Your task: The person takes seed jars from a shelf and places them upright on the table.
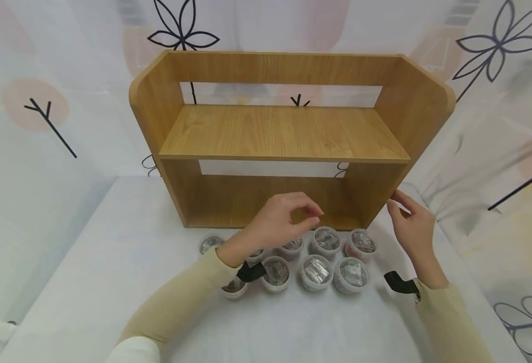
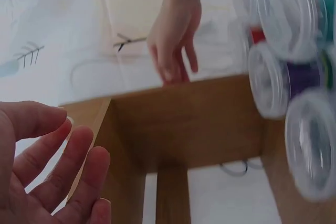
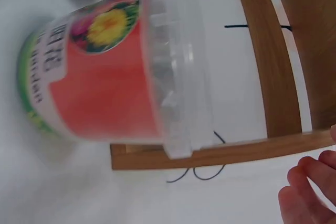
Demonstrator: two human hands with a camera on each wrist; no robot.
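Observation:
A two-tier wooden shelf (image 1: pixel 284 133) stands on the table. My left hand (image 1: pixel 277 222) hovers in front of its lower compartment, fingers loosely curved and thumb apart from them, with nothing held. Beside the shelf's right side panel (image 1: pixel 422 108) is my right hand (image 1: pixel 414 229), its fingertips at the panel's outer face near the lower part. Several small clear-lidded plastic tubs (image 1: pixel 316 273) stand in two rows before the shelf, some partly hidden by my left forearm. One tub (image 3: pixel 105 77) in the right wrist view has a red label with a flower picture.
White cloth covers the table (image 1: pixel 89 287). Behind and at the sides hangs a pale fabric backdrop (image 1: pixel 39 166) with line-drawn flowers and twigs. The upper shelf board (image 1: pixel 284 132) is bare. Black straps (image 1: pixel 250 272) hang by both wrists.

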